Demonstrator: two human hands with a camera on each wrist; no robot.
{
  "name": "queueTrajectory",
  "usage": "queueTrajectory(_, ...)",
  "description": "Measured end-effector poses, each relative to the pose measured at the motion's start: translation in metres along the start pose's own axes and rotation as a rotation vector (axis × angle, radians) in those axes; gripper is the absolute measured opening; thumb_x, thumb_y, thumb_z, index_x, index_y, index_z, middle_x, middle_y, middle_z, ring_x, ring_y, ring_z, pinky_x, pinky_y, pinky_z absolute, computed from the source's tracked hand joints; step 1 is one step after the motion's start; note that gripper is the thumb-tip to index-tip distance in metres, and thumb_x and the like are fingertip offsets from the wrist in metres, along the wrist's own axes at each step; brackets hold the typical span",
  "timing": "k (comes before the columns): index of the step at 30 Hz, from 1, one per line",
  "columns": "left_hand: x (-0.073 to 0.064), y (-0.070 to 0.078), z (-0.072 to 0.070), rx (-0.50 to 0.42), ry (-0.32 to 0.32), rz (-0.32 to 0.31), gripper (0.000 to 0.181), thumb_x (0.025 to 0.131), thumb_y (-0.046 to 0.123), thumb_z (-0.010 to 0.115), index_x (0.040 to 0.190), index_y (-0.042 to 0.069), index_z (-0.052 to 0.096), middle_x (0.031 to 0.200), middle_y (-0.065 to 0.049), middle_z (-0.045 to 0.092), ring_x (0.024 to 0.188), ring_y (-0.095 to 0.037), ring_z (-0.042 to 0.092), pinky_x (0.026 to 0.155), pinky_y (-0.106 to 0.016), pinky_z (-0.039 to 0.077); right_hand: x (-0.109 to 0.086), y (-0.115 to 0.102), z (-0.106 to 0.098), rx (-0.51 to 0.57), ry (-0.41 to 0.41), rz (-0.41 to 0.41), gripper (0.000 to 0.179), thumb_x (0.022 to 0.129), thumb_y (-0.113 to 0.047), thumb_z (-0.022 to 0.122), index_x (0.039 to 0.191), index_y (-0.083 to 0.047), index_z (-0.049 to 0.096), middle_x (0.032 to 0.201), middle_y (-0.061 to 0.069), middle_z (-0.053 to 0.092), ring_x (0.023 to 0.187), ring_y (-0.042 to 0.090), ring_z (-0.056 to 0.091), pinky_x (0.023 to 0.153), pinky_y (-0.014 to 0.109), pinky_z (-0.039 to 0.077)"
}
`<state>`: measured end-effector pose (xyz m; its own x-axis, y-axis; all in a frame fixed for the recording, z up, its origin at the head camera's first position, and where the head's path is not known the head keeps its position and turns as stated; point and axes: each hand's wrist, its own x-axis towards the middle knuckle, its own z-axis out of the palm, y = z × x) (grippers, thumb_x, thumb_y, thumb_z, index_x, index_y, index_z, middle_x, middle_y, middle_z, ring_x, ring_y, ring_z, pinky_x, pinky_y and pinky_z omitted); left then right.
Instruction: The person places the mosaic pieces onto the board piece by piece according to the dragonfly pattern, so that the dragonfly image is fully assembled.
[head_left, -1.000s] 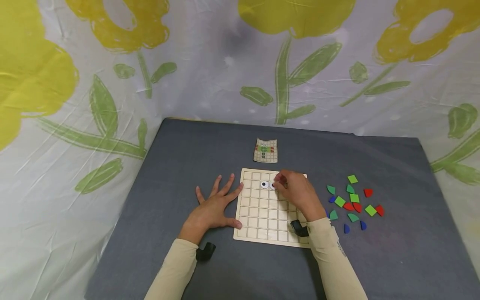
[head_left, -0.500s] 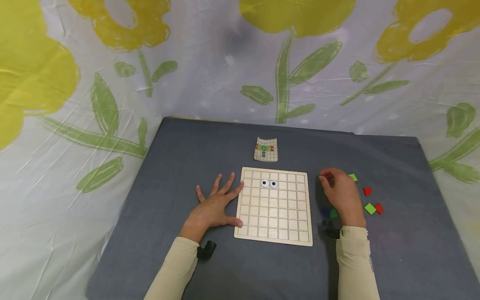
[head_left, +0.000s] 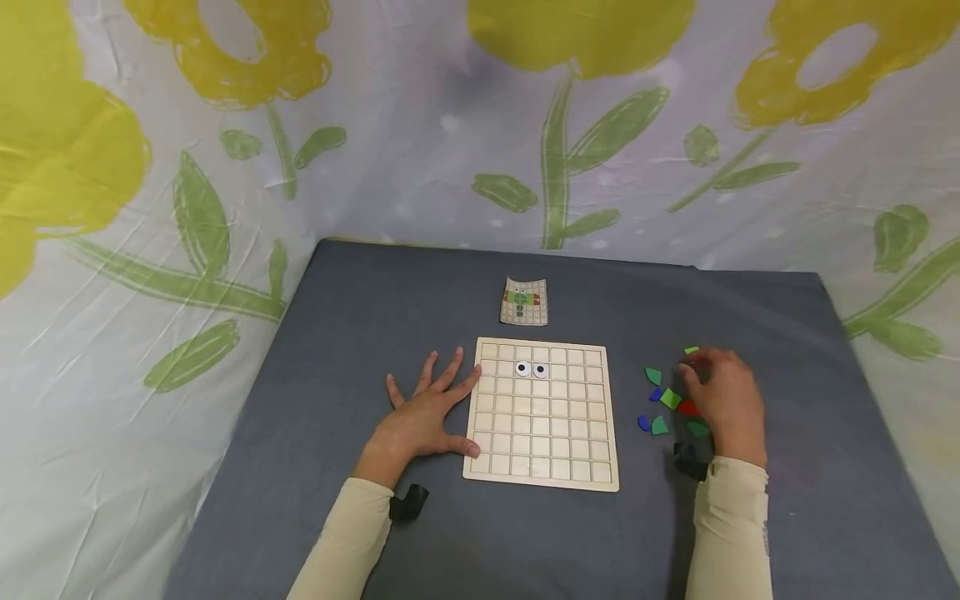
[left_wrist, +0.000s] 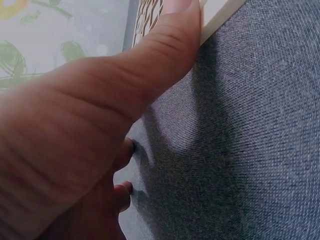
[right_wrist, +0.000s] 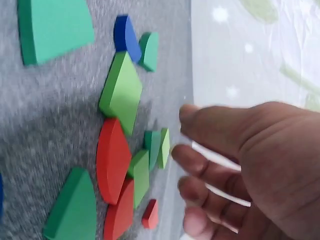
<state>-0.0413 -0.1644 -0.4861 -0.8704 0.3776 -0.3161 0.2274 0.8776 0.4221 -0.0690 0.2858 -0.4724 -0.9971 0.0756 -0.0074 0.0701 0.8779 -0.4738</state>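
Long cream sleeves (head_left: 731, 533); black wrist cameras (head_left: 408, 502); bare hands.

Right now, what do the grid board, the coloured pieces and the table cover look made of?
Grid board: pale wood, matt, likely thin plywood; light tan face with cut grid lines and a visible edge thickness.
Coloured pieces: probably painted wood or foam; flat, thick, matt, solid red, green and blue. Cannot tell which.
Table cover: grey woven fabric; the left wrist view shows a clear weave texture.

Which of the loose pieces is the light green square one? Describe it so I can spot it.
On the grey cloth table, look right of the wooden grid board, just left of the right hand. The light green square tile lies tilted like a diamond; its neighbours are darker green or blue quarter-rounds.
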Motion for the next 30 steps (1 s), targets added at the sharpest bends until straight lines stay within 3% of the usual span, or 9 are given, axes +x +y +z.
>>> queueTrajectory(4,-0.002,-0.001,0.0,-0.008,0.002,-0.01,0.124,0.069,0.069,0.087,0.169,0.038,0.022,0.179,0.003,-0.001,0.163,-0.038,-0.01,0.107,-0.091,-0.009,0.003,-0.008,0.008,0.008,-0.087,-0.091,0.032,0.105,-0.018,0.069,0.132,-0.001,0.069,0.131,0.028,0.063,0.129,0.054,0.051,0.104,0.072,0.043)
queueTrajectory(8,-0.001,-0.001,0.001,-0.018,0.007,0.002,0.123,0.069,0.069,0.087,0.169,0.036,0.024,0.179,0.001,0.001,0.163,-0.04,-0.009,0.106,-0.091,-0.009,0.006,-0.016,0.016,0.01,-0.12,-0.117,0.03,0.102,-0.016,0.073,0.128,-0.002,0.071,0.118,0.024,0.069,0.116,0.047,0.061,0.098,0.067,0.049)
queueTrajectory(11,0.0,0.0,0.001,-0.02,0.001,0.014,0.123,0.07,0.07,0.087,0.17,0.036,0.023,0.179,0.001,0.001,0.163,-0.04,-0.009,0.106,-0.092,-0.008,0.006,-0.017,0.02,0.004,-0.115,-0.096,0.024,0.099,-0.013,0.076,0.12,-0.001,0.073,0.107,0.02,0.072,0.1,0.04,0.065,0.091,0.062,0.053)
queueTrajectory(18,-0.001,0.001,-0.001,-0.016,0.001,0.001,0.124,0.069,0.069,0.087,0.169,0.037,0.022,0.179,0.002,0.0,0.163,-0.039,-0.01,0.107,-0.091,-0.009,0.004,-0.02,0.024,-0.01,-0.109,-0.088,0.023,0.098,-0.014,0.077,0.118,-0.002,0.07,0.105,0.02,0.066,0.097,0.04,0.063,0.087,0.06,0.054)
queueTrajectory(24,-0.001,0.0,-0.001,-0.021,-0.001,0.007,0.123,0.069,0.069,0.087,0.169,0.037,0.024,0.179,0.001,0.001,0.163,-0.038,-0.01,0.107,-0.091,-0.009,0.002,-0.025,0.02,-0.022,-0.061,-0.141,0.019,0.094,-0.011,0.082,0.111,-0.006,0.074,0.102,0.018,0.069,0.091,0.038,0.066,0.079,0.058,0.055)
queueTrajectory(30,-0.001,0.001,-0.001,-0.016,0.002,0.001,0.123,0.069,0.069,0.087,0.169,0.038,0.024,0.179,0.002,0.001,0.163,-0.038,-0.01,0.106,-0.091,-0.009,-0.003,-0.046,0.017,0.016,0.003,-0.162,0.021,0.094,-0.017,0.083,0.108,-0.008,0.071,0.099,0.013,0.075,0.069,0.025,0.064,0.06,0.045,0.053)
